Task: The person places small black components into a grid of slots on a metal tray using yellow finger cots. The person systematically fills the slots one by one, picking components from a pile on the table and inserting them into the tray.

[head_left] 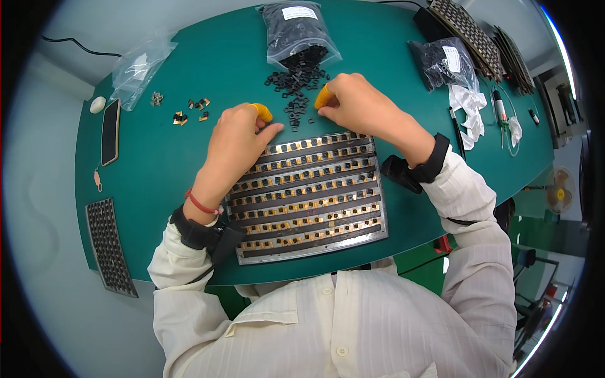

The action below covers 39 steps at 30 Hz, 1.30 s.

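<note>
A metal tray (309,247) lies at the table's near edge, its rows filled with small black square parts on gold-coloured pieces. Beyond it a heap of loose black plastic parts (296,82) spills from a clear bag (283,31). My left hand (239,135) hovers over the tray's far left corner, thumb and yellow-capped index finger slightly apart, nothing visible between them. To the right of the heap, my right hand (359,104) has its thumb and yellow-capped index finger drawn together; whatever is between them is too small to make out.
Small gold and black pieces (180,118) lie on the left, near a phone (110,132) and an empty plastic bag (140,72). Another filled tray (110,246) overhangs the left edge. At right are a second bag (444,63), crumpled tissue (467,113), a dispensing tube (500,107) and stacked trays (466,34).
</note>
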### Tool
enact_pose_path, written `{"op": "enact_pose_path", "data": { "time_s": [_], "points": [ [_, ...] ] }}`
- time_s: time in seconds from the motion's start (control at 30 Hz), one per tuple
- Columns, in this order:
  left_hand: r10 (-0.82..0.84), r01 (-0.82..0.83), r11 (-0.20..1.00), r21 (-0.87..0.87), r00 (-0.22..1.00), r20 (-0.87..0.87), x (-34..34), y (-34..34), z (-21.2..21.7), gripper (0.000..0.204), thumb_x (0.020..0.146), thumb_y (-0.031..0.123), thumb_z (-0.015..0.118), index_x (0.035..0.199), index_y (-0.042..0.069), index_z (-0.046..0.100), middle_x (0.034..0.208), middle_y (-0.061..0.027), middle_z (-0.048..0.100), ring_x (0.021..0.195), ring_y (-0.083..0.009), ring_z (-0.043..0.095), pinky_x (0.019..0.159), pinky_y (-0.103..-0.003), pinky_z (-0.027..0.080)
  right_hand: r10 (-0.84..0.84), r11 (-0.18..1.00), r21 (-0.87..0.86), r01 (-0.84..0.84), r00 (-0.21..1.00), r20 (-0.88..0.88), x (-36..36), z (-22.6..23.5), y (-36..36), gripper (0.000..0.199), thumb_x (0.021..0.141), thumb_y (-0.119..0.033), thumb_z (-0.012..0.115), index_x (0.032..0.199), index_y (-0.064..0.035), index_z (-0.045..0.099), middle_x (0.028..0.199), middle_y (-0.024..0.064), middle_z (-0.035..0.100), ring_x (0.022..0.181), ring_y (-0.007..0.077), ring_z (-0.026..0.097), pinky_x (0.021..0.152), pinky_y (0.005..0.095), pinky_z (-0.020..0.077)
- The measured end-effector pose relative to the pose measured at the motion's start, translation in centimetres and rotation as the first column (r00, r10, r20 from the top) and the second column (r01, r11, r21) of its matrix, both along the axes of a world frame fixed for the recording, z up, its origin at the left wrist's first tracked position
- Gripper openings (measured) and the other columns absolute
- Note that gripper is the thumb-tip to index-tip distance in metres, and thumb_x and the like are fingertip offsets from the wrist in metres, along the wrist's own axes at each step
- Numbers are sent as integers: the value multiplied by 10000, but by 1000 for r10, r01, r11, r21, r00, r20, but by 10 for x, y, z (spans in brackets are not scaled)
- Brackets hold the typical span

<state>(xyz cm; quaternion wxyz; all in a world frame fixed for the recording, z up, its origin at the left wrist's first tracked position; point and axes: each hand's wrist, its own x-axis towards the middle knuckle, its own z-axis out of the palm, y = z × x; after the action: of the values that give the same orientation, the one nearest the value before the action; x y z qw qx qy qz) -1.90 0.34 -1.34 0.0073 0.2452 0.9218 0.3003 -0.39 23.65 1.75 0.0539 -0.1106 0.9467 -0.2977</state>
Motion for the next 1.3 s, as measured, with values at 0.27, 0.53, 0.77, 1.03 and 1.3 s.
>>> {"op": "enact_pose_path", "data": {
  "time_s": [0.27, 0.53, 0.77, 1.03, 1.3],
  "points": [
    [68, -66, 991, -115, 998, 9, 4, 12, 9, 170, 794, 153, 745, 844, -9, 740, 759, -161, 708, 720, -339, 696, 649, -424, 551, 49, 998, -42, -46, 996, 75, 3, -1, -5, 177, 784, -121, 779, 860, 32, 733, 807, 216, 709, 735, 332, 706, 692, 402, 560],
    [18, -17, 999, -42, 999, 35, 20, -17, 19, 178, 778, 115, 737, 857, -44, 725, 722, -135, 683, 670, -241, 667, 632, -337, 527, 49, 997, 59, -47, 999, -20, 3, -15, -17, 185, 788, -104, 755, 895, 43, 718, 798, 198, 709, 748, 322, 709, 694, 383, 562],
    [-215, 219, 975, -41, 974, 74, 82, -42, 30, 161, 781, 104, 750, 856, -29, 700, 786, -118, 629, 686, -247, 640, 635, -340, 518, 59, 997, 55, -59, 998, 5, 1, -8, -20, 184, 783, -70, 736, 918, 55, 719, 791, 182, 712, 725, 292, 711, 676, 349, 559],
    [-297, 294, 951, -94, 955, -18, 105, -44, 17, 162, 782, 100, 757, 866, -32, 713, 815, -120, 594, 742, -293, 606, 682, -376, 507, 112, 991, -68, -115, 993, -46, 56, 16, -18, 136, 790, -57, 707, 855, 61, 691, 800, 194, 687, 723, 329, 684, 669, 379, 549],
    [-224, 199, 967, -159, 961, -161, 132, -48, 15, 189, 823, 145, 761, 782, -30, 705, 744, -103, 568, 680, -281, 552, 651, -391, 460, 185, 982, 42, -183, 982, -46, 133, -2, -13, 117, 796, -60, 724, 838, 37, 674, 838, 130, 606, 767, 306, 633, 671, 390, 530]
  ]
}}
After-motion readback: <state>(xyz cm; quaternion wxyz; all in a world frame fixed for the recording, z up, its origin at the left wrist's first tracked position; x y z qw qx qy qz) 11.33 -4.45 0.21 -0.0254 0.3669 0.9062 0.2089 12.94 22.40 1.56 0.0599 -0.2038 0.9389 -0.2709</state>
